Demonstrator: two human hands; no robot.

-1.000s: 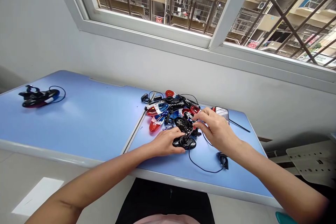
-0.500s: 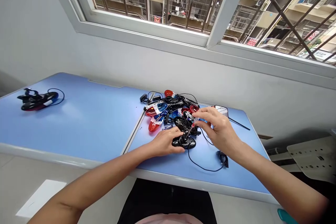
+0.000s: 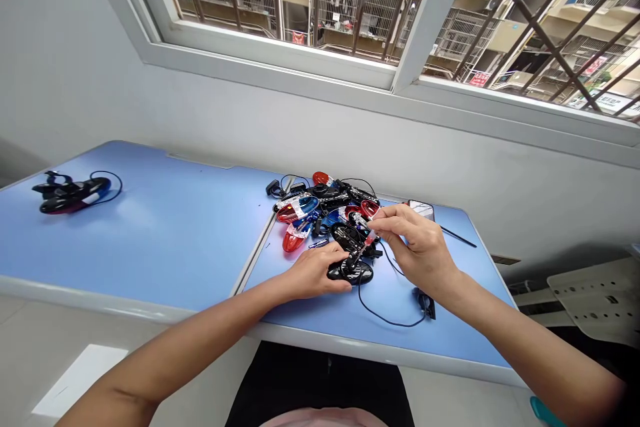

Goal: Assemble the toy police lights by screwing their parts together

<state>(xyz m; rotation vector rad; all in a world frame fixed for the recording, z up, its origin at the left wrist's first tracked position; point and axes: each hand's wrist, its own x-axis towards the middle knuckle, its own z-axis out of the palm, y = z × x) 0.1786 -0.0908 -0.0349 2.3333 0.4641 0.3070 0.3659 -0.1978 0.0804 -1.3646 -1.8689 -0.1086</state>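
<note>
Holding screwdriver (image 3: 371,238) (reddish) in right hand (image 3: 423,243), black unit (image 3: 361,273) in left hand (image 3: 317,271).

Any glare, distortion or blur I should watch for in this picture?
Head view: a pale window-like glare patch on the blue table, left side; wide-angle stretch towards the frame edges; darkness swallowing the right elbow; fine detail at the slim tool in the right hand too small to read.

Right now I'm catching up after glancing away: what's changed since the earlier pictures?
The right hand has shifted its grip on the screwdriver: thumb and fingers, spread apart before, are closer together. Nothing was visibly let go. The left hand stays at the black part; the pile hasn't moved.
</note>
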